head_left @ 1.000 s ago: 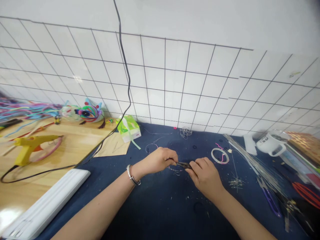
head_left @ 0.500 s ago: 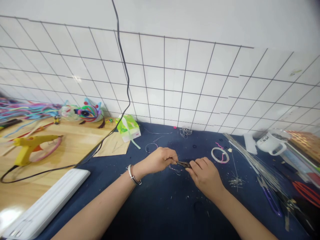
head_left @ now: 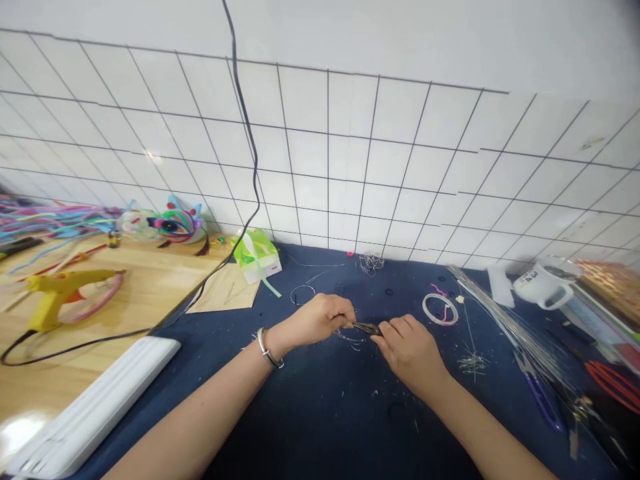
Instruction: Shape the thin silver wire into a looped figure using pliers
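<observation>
Pliers [head_left: 369, 329] nose-left, long axis crosswise

Small craft workshop, or a craft corner; whether in a home or a business, could not tell. Signs: yellow hot-glue gun [head_left: 56, 285] on the wooden tabletop [head_left: 155, 283] at left, heap of coloured pipe cleaners [head_left: 65, 219] behind it. Dark blue cloth [head_left: 310, 413] was dotted with tiny scraps. Pliers [head_left: 368, 329] were in use. Also noted: wire tangle [head_left: 371, 265], bundle of straight wires [head_left: 505, 325], purple-handled snips [head_left: 535, 388]. White wall [head_left: 350, 160] bore a dark tile-like grid.
</observation>
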`<state>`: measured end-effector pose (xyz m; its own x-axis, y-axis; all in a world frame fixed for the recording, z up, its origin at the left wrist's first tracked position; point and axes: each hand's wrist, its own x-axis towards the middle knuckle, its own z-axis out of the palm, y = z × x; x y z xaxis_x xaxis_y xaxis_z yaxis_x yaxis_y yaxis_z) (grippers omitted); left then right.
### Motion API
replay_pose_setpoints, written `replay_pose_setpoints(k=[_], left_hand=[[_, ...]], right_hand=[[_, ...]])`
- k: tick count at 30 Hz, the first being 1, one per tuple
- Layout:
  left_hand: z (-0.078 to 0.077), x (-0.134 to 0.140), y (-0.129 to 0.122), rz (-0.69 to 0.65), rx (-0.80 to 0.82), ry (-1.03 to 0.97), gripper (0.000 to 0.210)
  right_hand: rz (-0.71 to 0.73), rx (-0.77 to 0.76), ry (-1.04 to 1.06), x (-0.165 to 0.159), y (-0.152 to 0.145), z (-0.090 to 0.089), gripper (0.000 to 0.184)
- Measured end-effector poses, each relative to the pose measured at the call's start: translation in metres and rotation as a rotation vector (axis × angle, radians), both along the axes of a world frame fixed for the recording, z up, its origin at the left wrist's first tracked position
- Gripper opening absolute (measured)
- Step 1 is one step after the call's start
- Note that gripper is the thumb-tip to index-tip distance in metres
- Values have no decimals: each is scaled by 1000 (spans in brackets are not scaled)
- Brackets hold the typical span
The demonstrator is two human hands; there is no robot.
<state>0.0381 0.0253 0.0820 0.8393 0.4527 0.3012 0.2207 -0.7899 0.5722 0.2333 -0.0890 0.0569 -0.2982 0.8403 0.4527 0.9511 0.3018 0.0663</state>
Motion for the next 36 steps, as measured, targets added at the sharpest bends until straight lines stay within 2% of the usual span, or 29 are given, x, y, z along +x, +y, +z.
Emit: replay_pose_setpoints(k=[11, 18, 25, 28, 36], left_hand=[[3, 1, -1, 24, -101, -63, 12], [3, 3, -1, 78, -312, -174, 8], [-8, 4, 4, 9, -557, -274, 16], [-13, 5, 3, 33, -552, -306, 20], [-15, 7, 3, 98, -378, -301, 17]], right_hand=[[9, 36, 98, 1, 3, 0, 20], [5, 85, 166, 4, 4, -2, 20], [0, 95, 217, 7, 6, -6, 19], [1, 75, 231, 6, 6, -8, 18], [-36, 58, 232, 1, 6, -9, 20]])
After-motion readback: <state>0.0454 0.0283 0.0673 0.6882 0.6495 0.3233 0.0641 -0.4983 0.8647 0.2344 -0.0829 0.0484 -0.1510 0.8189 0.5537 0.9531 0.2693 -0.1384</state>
